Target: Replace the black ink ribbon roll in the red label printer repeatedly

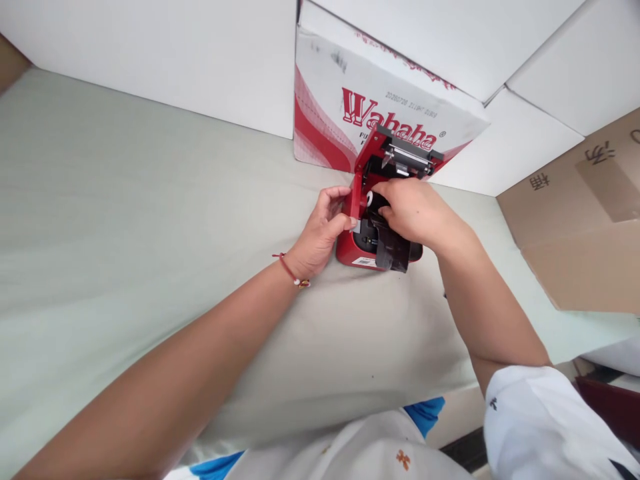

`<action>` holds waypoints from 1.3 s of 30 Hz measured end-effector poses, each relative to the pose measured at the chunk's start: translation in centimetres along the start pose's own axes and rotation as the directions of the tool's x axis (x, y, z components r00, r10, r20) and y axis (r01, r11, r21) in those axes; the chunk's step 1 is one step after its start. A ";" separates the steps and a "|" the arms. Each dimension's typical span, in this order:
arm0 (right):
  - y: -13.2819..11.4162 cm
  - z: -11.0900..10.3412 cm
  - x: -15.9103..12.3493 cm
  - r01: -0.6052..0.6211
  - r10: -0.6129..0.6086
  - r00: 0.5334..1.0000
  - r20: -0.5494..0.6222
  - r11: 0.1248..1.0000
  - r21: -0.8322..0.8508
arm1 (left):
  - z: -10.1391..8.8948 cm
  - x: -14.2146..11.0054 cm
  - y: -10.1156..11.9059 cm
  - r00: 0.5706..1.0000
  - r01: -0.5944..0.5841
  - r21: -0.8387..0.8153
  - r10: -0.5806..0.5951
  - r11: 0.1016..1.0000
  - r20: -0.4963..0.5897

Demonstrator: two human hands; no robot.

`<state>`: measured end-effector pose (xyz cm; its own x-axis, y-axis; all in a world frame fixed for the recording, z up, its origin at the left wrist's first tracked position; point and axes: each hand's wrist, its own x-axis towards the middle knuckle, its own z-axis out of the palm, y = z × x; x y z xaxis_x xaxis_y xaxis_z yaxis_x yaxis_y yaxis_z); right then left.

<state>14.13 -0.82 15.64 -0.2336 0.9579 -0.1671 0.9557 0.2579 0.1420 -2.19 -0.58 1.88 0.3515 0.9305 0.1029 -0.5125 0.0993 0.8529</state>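
Black roll in hand over an open red label printer

So there's a red label printer (350, 255) sitting on the cloth-covered worktop (150, 213), toward the far edge and right of the middle. Its front, with a small white barcode label (364, 262), faces the near edge. The lid (370, 148) is swung up on the far side, in front of a Wahaha carton (385, 93) that stands along the far edge.

The black roll (379, 202) is at the printer's open bay. Its long axis runs roughly side to side, more or less along the far edge, and the white core end points left. The other end is hidden by fingers. A loose strip of dark film (393, 248) hangs off it toward the near edge, over the printer's front rim. Can't tell if the roll is seated or just held there.

Right hand (414, 208) has thumb and fingers closed around the roll. Left hand (320, 233) is on the printer's left side, thumb and fingers apart, tips touching around the base of the lid's red side arm. Red string bracelet (287, 269) on that wrist. Brown carton (565, 220) over by the right edge.
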 end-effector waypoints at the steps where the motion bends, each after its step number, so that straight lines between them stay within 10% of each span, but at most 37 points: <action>1: 0.0 0.2 0.4 -0.009 0.009 1.000 0.005 1.000 -0.006 | 0.0 0.1 -0.1 1.000 0.001 0.002 -0.001 1.000 0.002; 13: 0.0 -1.6 -2.4 0.168 -0.109 0.976 -0.190 0.928 0.333 | -0.2 0.2 -0.6 1.000 -0.018 0.005 0.018 1.000 0.000; 18: 1.6 -2.1 -4.2 0.210 0.102 0.781 -0.616 0.886 0.413 | -0.6 -0.3 -1.4 0.986 -0.162 0.185 0.165 0.969 -0.006; 21: 4.2 -0.6 -2.9 0.160 0.120 0.701 -0.703 0.934 0.319 | -0.6 -1.1 -1.3 0.886 -0.405 0.497 0.464 0.768 0.004; 27: 6.3 2.6 -2.1 0.181 0.056 0.765 -0.641 0.937 0.299 | 0.6 -3.4 -0.3 0.505 -0.750 0.651 0.735 0.115 0.453; 34: 3.7 2.8 -5.3 0.213 0.097 0.724 -0.683 0.910 0.356 | 0.8 -4.4 -0.8 0.517 -0.733 0.680 0.658 0.009 0.548; 39: 2.3 3.8 -7.3 0.234 0.088 0.736 -0.672 0.898 0.373 | 1.1 -4.2 -0.6 0.440 -0.761 0.648 0.712 -0.028 0.548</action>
<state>18.73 -7.67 13.52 -0.2085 0.8122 0.5448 0.8702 0.4083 -0.2757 -2.48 -4.95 1.55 0.2191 0.2872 0.9325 0.2541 -0.9395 0.2297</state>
